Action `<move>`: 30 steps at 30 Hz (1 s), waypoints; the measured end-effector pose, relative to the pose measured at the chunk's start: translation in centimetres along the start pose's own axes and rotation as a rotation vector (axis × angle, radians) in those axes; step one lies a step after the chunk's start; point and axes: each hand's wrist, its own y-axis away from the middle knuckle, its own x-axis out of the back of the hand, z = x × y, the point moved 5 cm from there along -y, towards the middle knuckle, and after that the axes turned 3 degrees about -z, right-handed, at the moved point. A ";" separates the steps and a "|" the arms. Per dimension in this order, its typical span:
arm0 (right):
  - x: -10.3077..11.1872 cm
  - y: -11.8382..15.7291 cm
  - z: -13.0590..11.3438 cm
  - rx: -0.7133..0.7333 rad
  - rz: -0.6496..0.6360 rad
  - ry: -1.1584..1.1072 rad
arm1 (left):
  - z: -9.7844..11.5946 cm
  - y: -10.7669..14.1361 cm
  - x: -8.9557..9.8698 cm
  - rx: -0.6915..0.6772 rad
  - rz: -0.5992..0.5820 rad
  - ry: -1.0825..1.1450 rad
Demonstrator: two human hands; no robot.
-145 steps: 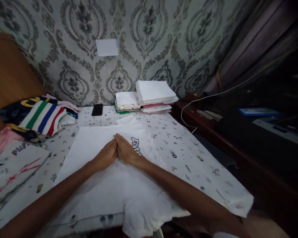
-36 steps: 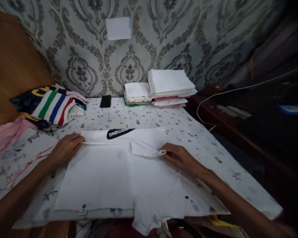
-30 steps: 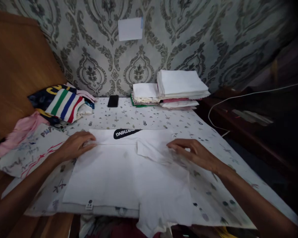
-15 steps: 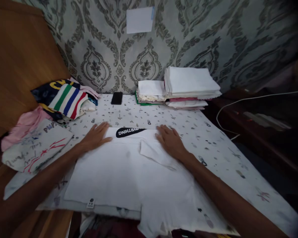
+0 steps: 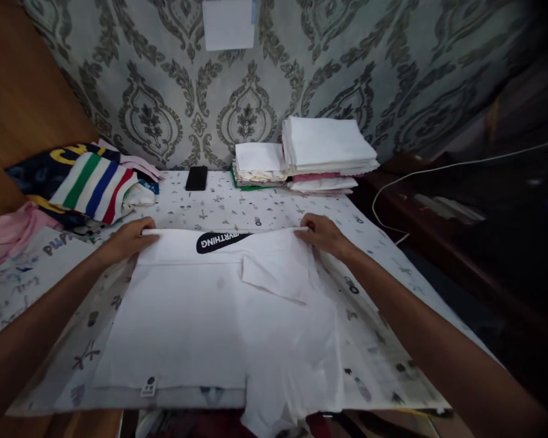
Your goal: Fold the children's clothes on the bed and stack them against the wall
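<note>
A white T-shirt (image 5: 187,322) lies spread in front of me, its far part folded over so that a black patch with white lettering shows along the far edge. My left hand (image 5: 128,238) pinches the far left corner of the shirt between thumb and fingers. At the far right corner, my right hand (image 5: 322,234) grips the same edge, also closed. The edge runs fairly straight between both hands. A small tag sits at the near left hem, and one sleeve hangs over the table's near edge.
A patterned white sheet (image 5: 393,286) covers the table. Folded white clothes (image 5: 324,146) stand stacked at the back, beside a smaller stack (image 5: 259,161). A black phone (image 5: 196,178) lies left of them. Loose clothes, including a striped garment (image 5: 95,188), are heaped at left. A white cable (image 5: 420,169) runs at right.
Both hands have gone from lying flat on the shirt to pinching its far corners, a little farther apart. The view has shifted to the right.
</note>
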 end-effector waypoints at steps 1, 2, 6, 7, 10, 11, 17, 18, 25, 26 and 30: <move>0.4 -0.5 -0.2 0.016 0.047 -0.031 | 0.2 -0.2 0.7 -0.016 0.038 0.024; 0.7 -1.1 -0.3 0.036 0.096 -0.049 | 0.3 -0.5 1.3 -0.026 0.081 0.030; 1.1 -4.3 -0.5 0.061 0.250 -0.011 | 0.0 -2.2 2.5 0.064 0.205 -0.093; 0.8 -5.0 -0.6 0.043 0.268 0.028 | -0.1 -2.6 2.3 0.110 0.207 -0.144; -1.4 -5.5 -2.1 0.032 0.266 0.188 | 0.8 -3.5 0.4 0.136 0.233 -0.284; -2.5 -5.1 -3.2 0.074 0.247 0.240 | 1.6 -3.6 -0.5 0.087 0.255 -0.308; -9.6 0.1 -9.1 0.371 -0.068 0.374 | 5.4 -3.8 -7.7 -0.201 0.017 -0.264; -10.0 0.9 -9.2 0.372 -0.108 0.380 | 5.2 -3.5 -8.4 -0.200 -0.035 -0.276; -7.3 7.1 -5.3 0.358 -0.122 0.310 | 0.9 1.4 -7.0 -0.145 -0.054 -0.410; -6.9 8.5 -4.8 0.360 -0.120 0.285 | 0.4 2.3 -6.8 -0.139 -0.047 -0.414; -4.8 14.9 -3.3 0.340 -0.117 0.172 | -1.3 6.0 -5.9 -0.138 0.008 -0.419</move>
